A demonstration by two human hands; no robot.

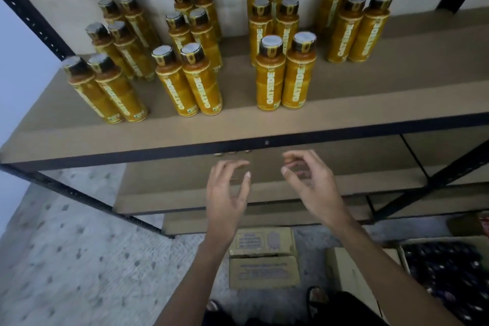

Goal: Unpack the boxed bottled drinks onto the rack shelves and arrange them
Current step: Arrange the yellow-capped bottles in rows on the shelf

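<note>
Hidden first: the open carton (447, 272) at lower right is cut off by the frame edge, and I see only dark, blurred bottle tops inside. Print on the closed cardboard box (262, 259) on the floor is unreadable. Small rounded tops sit just under the black steel beam (344, 130); I cannot tell what they are.

Yellow OATSIDE bottles (272, 74), cylindrical with dark caps and pale flat tops, stand upright in four double-file clusters on the top fibreboard shelf (383, 92).

Left hand (227, 193) and right hand (309, 185) hover below the beam, apart. Each grip is slack, fingers loosely bent, holding nothing.

Floor (79, 246) pale, speckled.
</note>
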